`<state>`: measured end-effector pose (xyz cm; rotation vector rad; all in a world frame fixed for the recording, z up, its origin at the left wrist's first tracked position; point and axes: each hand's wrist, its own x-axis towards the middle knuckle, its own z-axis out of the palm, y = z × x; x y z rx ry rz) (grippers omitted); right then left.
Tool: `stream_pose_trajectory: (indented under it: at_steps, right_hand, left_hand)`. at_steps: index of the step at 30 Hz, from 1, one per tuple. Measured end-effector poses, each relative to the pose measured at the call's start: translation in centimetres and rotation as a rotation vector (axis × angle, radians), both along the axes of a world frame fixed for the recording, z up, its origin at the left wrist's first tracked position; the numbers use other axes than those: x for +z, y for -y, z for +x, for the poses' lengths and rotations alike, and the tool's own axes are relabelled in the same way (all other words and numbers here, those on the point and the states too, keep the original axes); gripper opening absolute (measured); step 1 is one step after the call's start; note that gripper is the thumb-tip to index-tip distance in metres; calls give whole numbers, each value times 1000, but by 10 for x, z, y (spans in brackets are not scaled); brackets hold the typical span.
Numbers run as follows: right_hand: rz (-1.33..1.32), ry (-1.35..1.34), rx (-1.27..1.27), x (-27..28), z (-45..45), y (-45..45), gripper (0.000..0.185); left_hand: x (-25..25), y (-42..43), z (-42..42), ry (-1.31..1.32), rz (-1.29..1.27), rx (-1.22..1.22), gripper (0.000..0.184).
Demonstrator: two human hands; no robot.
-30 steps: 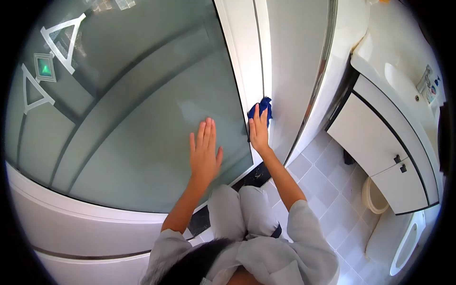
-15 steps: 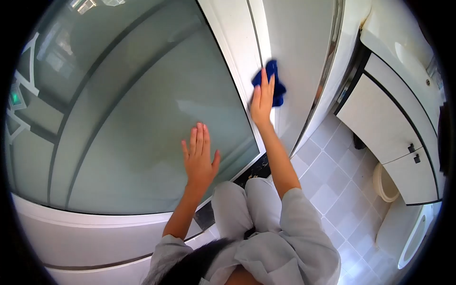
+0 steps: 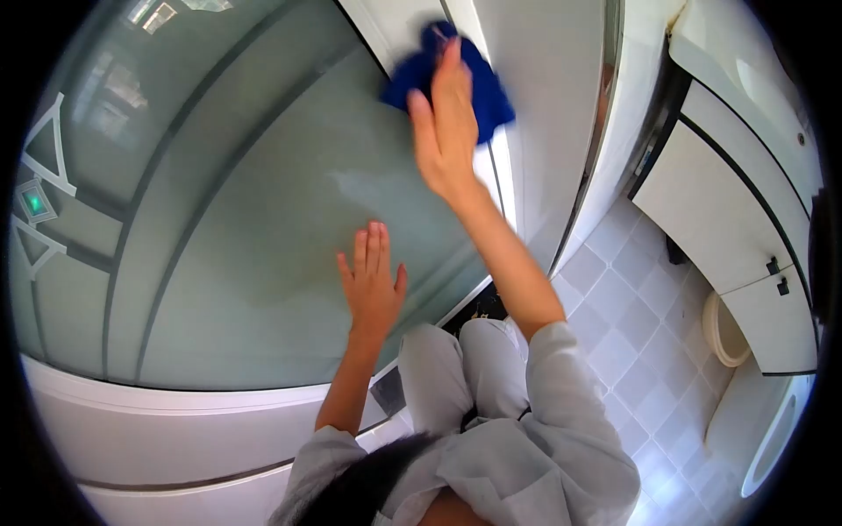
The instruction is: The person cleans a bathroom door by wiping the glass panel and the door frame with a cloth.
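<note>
My left hand (image 3: pixel 374 285) lies flat with its fingers spread on the frosted glass panel (image 3: pixel 289 219), near the panel's lower right part. Higher up, my right hand (image 3: pixel 447 118) holds a blue cloth (image 3: pixel 487 92) against the white frame (image 3: pixel 381 22) along the glass edge. The cloth is spread out under the fingers and reaches past both sides of the hand; it is slightly blurred. My right palm side hides part of the frame.
A white wall panel (image 3: pixel 553 105) with a metal edge strip stands right of the frame. Farther right are a white cabinet (image 3: pixel 719 202) under a basin, a cream bin (image 3: pixel 724 331) and a white toilet (image 3: pixel 776 438) on the tiled floor (image 3: pixel 636 324).
My right hand and the blue cloth have moved up along the white frame, and the cloth is more spread out. My left hand stays on the glass. The view has shifted somewhat.
</note>
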<state>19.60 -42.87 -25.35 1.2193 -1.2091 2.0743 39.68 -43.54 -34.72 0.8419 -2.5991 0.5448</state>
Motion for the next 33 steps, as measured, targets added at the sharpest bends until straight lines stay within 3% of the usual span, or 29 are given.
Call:
stream_pose_trajectory:
  at_steps: [1,3,5,7,9,11,17,19,20,23,24,28,30,33]
  right_hand:
    - [-220,8,209,40,3,-1,52]
    - [-56,-94,338,89,-2,-5,52]
    - [-182,-425,-249,113,-22,9,51]
    - [52,-294,-376,104,-16,-7,45]
    - [108,-304,-482,65,-30,3,51]
    - [101,-206,-415,7,-32,3,42]
    - [307,444,-124,-233,7,-8,55]
    - [438,493,-220,-263,22,-20,60]
    - [414,546,-286,-272,25,-18,54]
    - [363,651,-231,-231,19,-30,41]
    - [276,523,-295,-193,13,-36,31]
    - [48,137,-400,-61,-7,-22,26]
    - [-60,64,-254,-8,-14,-16,21]
    - [-91,95,-237,-1,-22,-13,18]
  left_hand:
    - [-1,1,1,11,-11,-5,74]
    - [0,2,1,17,-28,-8,73]
    - [3,-1,3,2,14,-15,73]
    - [2,0,4,-8,1,-27,73]
    - [1,1,1,-18,-4,-37,73]
    - [3,-2,2,-6,2,-35,73]
    - [17,-13,-3,-25,121,-47,74]
    - [18,-14,0,-15,110,-54,75]
    - [19,-15,-3,-25,106,-59,75]
    - [23,-18,-1,6,137,-29,75]
    - [23,-19,0,6,144,-32,75]
    - [22,-16,0,-56,147,-79,75]
    - [21,-11,0,-55,121,-90,75]
    - [17,-8,2,-3,106,-56,74]
